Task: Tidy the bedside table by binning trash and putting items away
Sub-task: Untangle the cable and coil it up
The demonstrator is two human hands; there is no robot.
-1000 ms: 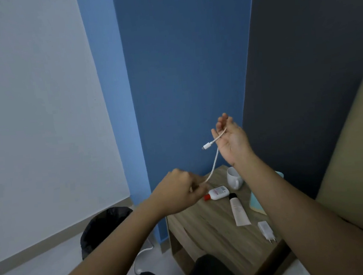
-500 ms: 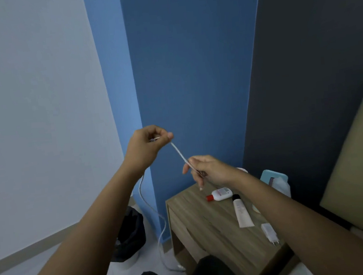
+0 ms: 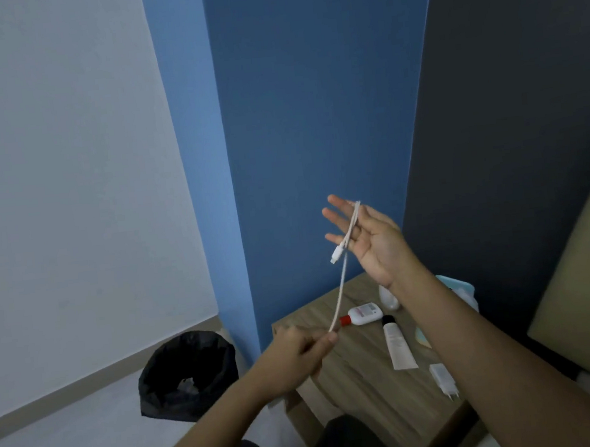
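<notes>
Step in hand, by my reading: winding the white cable (image 3: 342, 283) into a coil for putting away. Right hand (image 3: 371, 241), right of frame centre, is raised with palm toward the camera and fingers straight and spread. The cable is looped over those fingers, and its plug end (image 3: 337, 255) hangs just below them. Left hand (image 3: 299, 358), lower centre, is closed and pinches the cable between thumb and fingers. The run between the two hands is nearly straight. The rest of the cable below the left hand is out of sight. Bedside table (image 3: 357, 397), lower right, carries a red-capped bottle (image 3: 361, 314), a tube (image 3: 399, 346) and a charger plug (image 3: 444, 382). A bin with a black bag (image 3: 189, 374) stands on the floor left of it. To do this well, let the cable slide through the left pinch under light tension. Lay each turn beside the last on the spread fingers. Avoid a sharp bend at the plug end. A slack run would likely let the loop slip off the straight fingers.
</notes>
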